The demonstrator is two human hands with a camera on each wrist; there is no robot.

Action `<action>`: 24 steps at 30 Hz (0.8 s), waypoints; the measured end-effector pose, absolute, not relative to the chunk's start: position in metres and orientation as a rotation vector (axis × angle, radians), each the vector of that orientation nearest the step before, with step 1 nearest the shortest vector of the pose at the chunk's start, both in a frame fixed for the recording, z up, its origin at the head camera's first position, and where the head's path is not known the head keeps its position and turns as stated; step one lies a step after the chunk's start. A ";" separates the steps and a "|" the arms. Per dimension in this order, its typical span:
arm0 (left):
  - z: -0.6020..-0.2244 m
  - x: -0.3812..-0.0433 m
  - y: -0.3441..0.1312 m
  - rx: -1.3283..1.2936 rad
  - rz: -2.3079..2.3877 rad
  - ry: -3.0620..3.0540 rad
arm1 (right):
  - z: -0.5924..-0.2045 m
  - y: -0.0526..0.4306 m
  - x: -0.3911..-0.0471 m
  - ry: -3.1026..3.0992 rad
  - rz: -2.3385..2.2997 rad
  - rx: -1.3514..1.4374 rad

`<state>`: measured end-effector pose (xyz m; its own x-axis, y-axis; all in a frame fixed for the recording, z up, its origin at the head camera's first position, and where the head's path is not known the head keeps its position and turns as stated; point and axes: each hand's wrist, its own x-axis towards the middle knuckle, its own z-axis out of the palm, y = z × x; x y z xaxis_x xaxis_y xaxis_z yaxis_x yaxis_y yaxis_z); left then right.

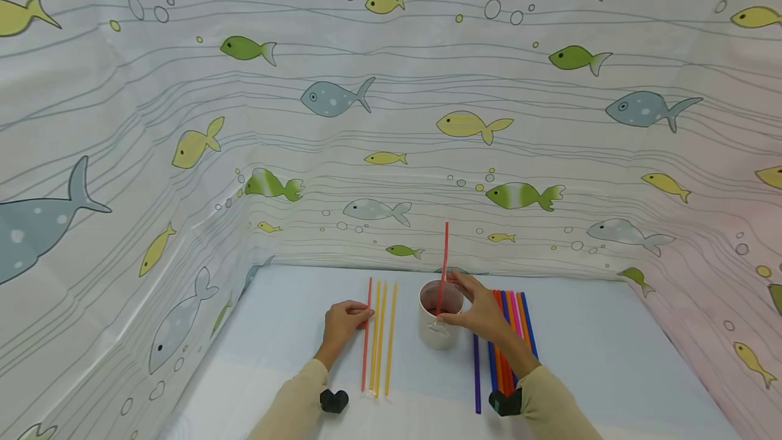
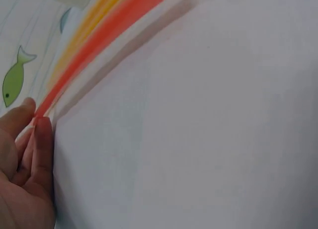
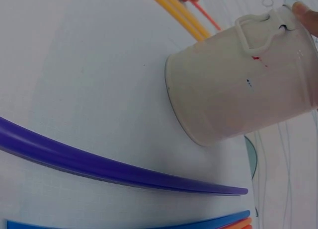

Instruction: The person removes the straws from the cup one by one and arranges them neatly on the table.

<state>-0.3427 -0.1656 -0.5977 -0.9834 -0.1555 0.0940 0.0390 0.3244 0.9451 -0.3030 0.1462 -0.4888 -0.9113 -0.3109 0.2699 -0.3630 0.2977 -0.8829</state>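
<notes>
My left hand (image 1: 345, 324) pinches a red straw (image 1: 365, 358) between thumb and fingertips, at the left end of a row with several yellow straws (image 1: 389, 338). In the left wrist view that red straw (image 2: 99, 45) runs up from the fingertips and casts a shadow on the white surface. My right hand (image 1: 485, 314) grips the rim of a white canister (image 1: 436, 339), thumb in front and fingers behind. Another red straw (image 1: 445, 250) stands in it, tilted slightly and rising well above the rim. A wire clasp (image 3: 243, 33) shows on the canister's side.
Right of the canister lies a purple straw (image 1: 477, 379). Beyond it is a row of blue, orange, red and pink straws (image 1: 512, 307), partly hidden under my right forearm. A fish-patterned sheet (image 1: 391, 182) walls the white table (image 1: 293, 290) at the back and sides.
</notes>
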 end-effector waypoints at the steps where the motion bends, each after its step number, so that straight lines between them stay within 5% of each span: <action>1: -0.598 -0.343 -0.166 0.113 -1.736 -2.415 | -0.489 0.146 -0.303 -2.493 1.714 0.648; 24: -0.589 -0.347 -0.162 0.087 -1.673 -2.418 | -0.492 0.147 -0.304 -2.489 1.714 0.637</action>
